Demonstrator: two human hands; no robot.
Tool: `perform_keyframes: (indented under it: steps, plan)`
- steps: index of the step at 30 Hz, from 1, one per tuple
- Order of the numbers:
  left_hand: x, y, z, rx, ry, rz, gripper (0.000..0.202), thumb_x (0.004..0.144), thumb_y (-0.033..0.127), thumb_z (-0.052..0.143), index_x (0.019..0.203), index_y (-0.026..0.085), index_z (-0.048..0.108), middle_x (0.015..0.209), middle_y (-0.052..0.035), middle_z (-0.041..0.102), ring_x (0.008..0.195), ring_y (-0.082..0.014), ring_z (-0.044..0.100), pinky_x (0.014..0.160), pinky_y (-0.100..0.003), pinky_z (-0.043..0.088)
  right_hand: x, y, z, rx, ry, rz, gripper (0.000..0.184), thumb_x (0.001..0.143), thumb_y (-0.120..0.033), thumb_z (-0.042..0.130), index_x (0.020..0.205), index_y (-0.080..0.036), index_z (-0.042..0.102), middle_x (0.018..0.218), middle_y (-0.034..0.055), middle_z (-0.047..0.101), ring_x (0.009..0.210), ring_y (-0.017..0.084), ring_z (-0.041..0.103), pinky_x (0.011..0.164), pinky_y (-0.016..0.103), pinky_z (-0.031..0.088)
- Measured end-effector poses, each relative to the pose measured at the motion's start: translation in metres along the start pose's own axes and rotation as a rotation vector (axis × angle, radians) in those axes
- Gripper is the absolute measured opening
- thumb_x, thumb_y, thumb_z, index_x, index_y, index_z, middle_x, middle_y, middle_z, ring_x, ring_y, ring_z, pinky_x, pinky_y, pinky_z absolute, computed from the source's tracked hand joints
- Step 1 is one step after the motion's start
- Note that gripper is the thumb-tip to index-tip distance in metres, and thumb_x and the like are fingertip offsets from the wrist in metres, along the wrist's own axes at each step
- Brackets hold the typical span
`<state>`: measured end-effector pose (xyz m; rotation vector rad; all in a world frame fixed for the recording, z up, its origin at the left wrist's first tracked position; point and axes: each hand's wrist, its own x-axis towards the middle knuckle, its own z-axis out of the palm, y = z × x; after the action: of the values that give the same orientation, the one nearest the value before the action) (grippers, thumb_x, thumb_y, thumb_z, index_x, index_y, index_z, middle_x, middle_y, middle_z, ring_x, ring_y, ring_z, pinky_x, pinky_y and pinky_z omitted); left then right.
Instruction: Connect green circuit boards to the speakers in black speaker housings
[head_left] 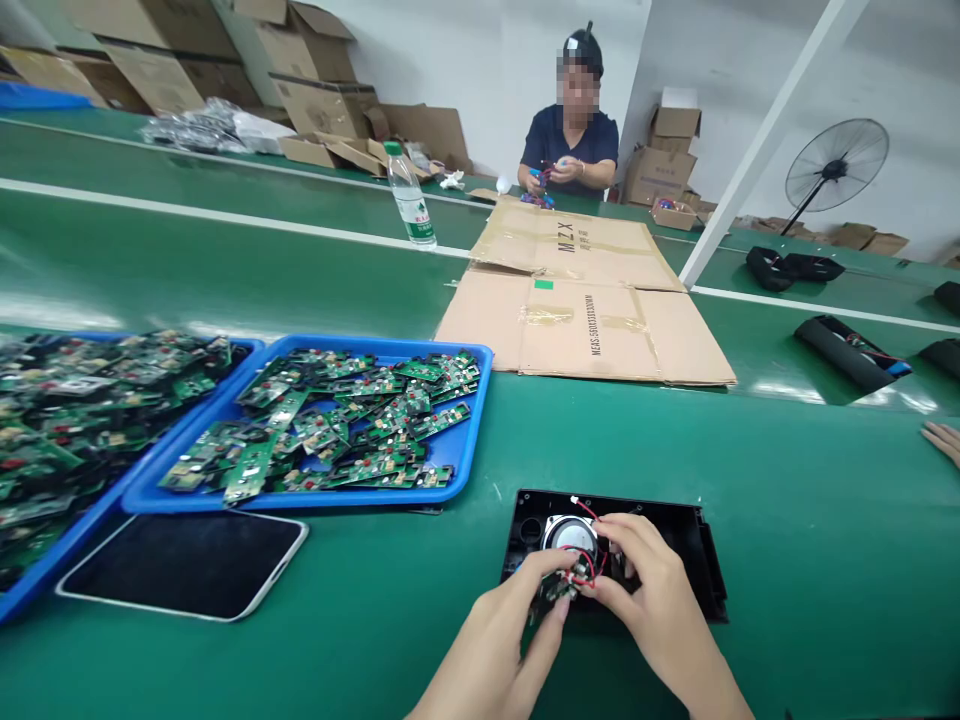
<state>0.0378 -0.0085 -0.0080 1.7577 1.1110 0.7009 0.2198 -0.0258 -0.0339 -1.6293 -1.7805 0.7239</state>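
A black plastic housing [694, 565] lies on the green bench, with a round speaker [570, 536] at its left half. My left hand [517, 625] is closed on a small green circuit board [559, 590], held over the housing's near edge. Red wires [583, 565] loop around the board and speaker. My right hand [649, 585] is closed, its fingertips pinching at the red wire beside the speaker; its exact grip is partly hidden. A white plug [575, 500] on a wire end rests near the housing's far edge.
Blue trays [480, 430] heaped with circuit boards stand left, behind a dark-screened tablet [180, 565]. Flattened cardboard [555, 330] and a water bottle [411, 200] lie ahead. A co-worker [574, 140] sits opposite; another person's hand [943, 440] shows at right. Black housings [851, 352] lie beyond.
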Motion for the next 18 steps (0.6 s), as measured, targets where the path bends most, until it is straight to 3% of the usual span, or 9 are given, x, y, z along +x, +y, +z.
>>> perform_keyframes:
  steps: [3, 6, 12, 18]
  plan:
    - [0.001, 0.003, 0.002, -0.025, 0.026, -0.099, 0.024, 0.087, 0.025, 0.047, 0.109, 0.029, 0.055, 0.092, 0.0008, 0.074, 0.08, -0.0182, 0.07, 0.071, -0.025, 0.054, -0.002, 0.004, -0.002, 0.142, 0.079, 0.159, 0.019, 0.088, -0.037, 0.053, 0.098, -0.022, 0.057, 0.088, 0.0039, 0.06, 0.073, 0.015, 0.058, 0.06, 0.025, 0.049]
    - [0.004, 0.007, 0.004, -0.03, 0.065, -0.177, 0.024, 0.087, 0.027, 0.047, 0.109, 0.028, 0.055, 0.093, 0.0006, 0.074, 0.083, -0.0198, 0.07, 0.072, -0.026, 0.054, -0.005, 0.007, -0.006, 0.257, 0.161, 0.215, 0.016, 0.091, -0.036, 0.05, 0.09, -0.021, 0.058, 0.084, 0.0028, 0.061, 0.075, 0.014, 0.059, 0.061, 0.021, 0.048]
    - [0.009, 0.011, 0.005, -0.034, 0.053, -0.167, 0.023, 0.087, 0.026, 0.045, 0.109, 0.027, 0.054, 0.087, 0.0003, 0.074, 0.082, -0.0196, 0.069, 0.074, -0.027, 0.054, -0.005, 0.003, -0.015, 0.221, 0.067, -0.062, 0.011, 0.088, -0.023, 0.055, 0.082, -0.021, 0.064, 0.08, 0.0018, 0.06, 0.073, 0.013, 0.056, 0.063, 0.023, 0.046]
    - [0.014, 0.012, -0.001, 0.008, -0.082, -0.141, 0.024, 0.087, 0.025, 0.047, 0.11, 0.025, 0.055, 0.082, 0.002, 0.073, 0.063, -0.0154, 0.066, 0.061, -0.022, 0.052, -0.004, 0.0, -0.009, 0.043, 0.043, -0.302, 0.015, 0.092, -0.018, 0.048, 0.087, -0.019, 0.063, 0.075, 0.002, 0.058, 0.068, 0.013, 0.053, 0.06, 0.026, 0.044]
